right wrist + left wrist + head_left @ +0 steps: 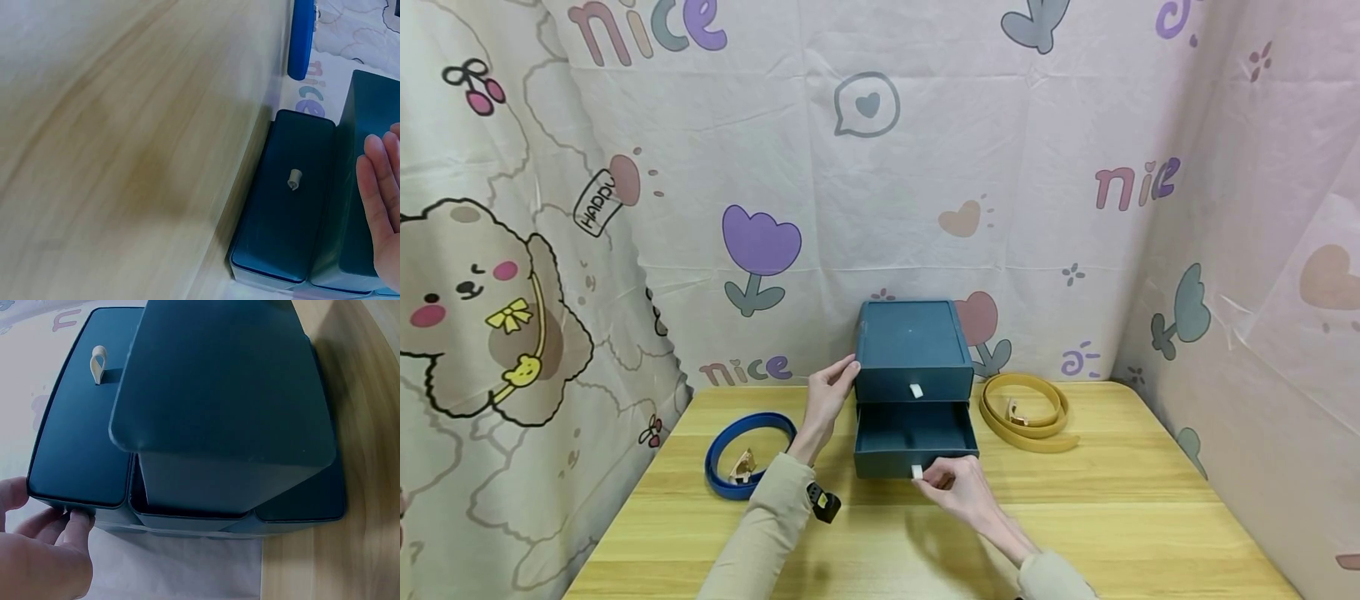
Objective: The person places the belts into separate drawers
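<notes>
Right hand pinches the pull tab; open drawer juts toward six o'clock. Left hand touches the cabinet at nine, grip unclear. I'd worry overpulling unseats the drawer.

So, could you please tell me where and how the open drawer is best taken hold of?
I'd take the open drawer by its white pull tab, pinched between thumb and forefinger from the front, where the right hand is. The tab sticks out at the middle of an otherwise flat front panel, so it probably gives the straightest pull.
</notes>
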`<act>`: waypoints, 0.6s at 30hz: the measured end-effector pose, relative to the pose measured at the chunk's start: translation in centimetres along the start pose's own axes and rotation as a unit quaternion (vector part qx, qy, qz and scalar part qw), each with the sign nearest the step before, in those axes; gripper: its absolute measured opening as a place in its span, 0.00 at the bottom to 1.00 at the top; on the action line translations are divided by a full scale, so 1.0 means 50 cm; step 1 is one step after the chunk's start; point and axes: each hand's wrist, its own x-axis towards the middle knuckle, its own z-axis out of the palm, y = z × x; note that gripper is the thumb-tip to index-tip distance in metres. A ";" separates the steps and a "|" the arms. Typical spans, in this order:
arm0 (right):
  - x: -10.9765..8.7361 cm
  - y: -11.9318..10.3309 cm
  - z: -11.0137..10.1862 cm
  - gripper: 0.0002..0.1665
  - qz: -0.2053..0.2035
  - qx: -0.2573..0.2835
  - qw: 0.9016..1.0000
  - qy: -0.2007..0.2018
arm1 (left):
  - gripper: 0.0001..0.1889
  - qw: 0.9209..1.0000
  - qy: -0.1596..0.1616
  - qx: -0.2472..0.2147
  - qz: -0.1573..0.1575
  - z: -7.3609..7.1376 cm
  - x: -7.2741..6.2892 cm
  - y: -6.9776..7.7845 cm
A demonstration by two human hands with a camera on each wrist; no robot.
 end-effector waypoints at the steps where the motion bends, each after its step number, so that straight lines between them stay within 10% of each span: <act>1: -0.001 0.000 -0.001 0.08 0.001 0.001 1.000 -0.001 | 0.23 1.000 -0.001 0.001 0.000 0.000 0.000 0.000; 18: -0.014 -0.017 -0.006 0.08 -0.006 -0.002 1.000 -0.017 | 0.23 1.000 -0.007 0.002 0.006 0.000 -0.005 0.005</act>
